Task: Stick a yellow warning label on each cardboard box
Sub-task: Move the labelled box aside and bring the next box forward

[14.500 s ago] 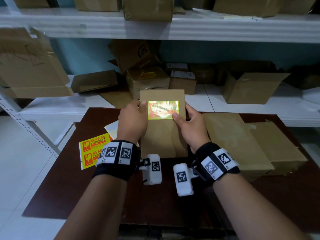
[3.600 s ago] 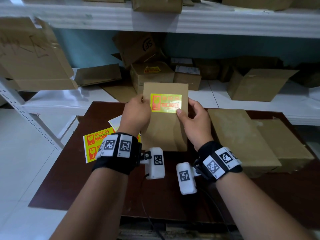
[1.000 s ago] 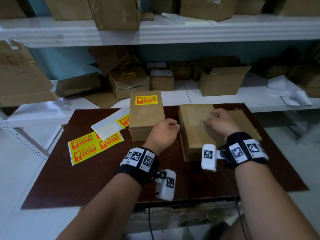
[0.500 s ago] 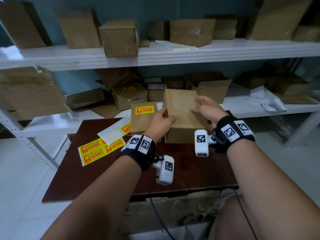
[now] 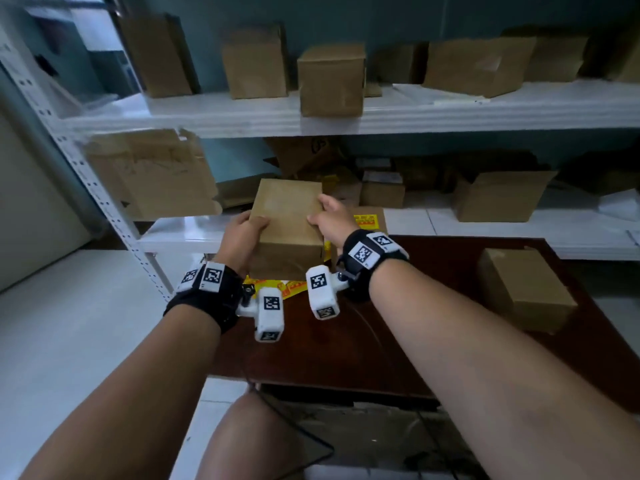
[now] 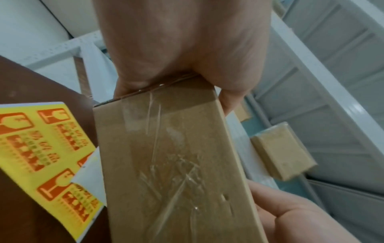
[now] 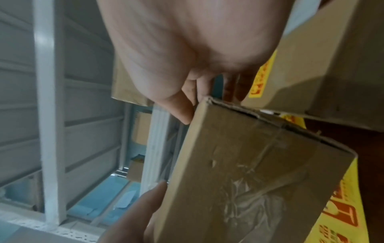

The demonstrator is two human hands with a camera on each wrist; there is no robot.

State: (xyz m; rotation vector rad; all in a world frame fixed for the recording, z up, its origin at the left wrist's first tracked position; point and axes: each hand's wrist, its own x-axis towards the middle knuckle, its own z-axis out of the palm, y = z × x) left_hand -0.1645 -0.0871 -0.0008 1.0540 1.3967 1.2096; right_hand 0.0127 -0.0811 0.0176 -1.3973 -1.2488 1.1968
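Observation:
I hold a plain cardboard box (image 5: 285, 216) in the air above the brown table (image 5: 433, 306), tilted, its top face bare. My left hand (image 5: 242, 237) grips its left side and my right hand (image 5: 329, 220) grips its right side. The wrist views show its taped end (image 6: 166, 164) (image 7: 259, 172). Behind my right hand stands a box with a yellow label (image 5: 365, 220). A sheet of yellow warning labels (image 5: 291, 285) (image 6: 41, 148) lies on the table under the held box.
Another plain box (image 5: 526, 289) sits on the table's right side. White shelves (image 5: 346, 112) behind carry several cardboard boxes, some open or torn. A white slotted upright (image 5: 93, 188) stands at the left. A cable hangs off the table's front edge.
The plain box has been lifted off the table and carried left, now in front of the labelled box. My head has tilted up, showing more of the shelves.

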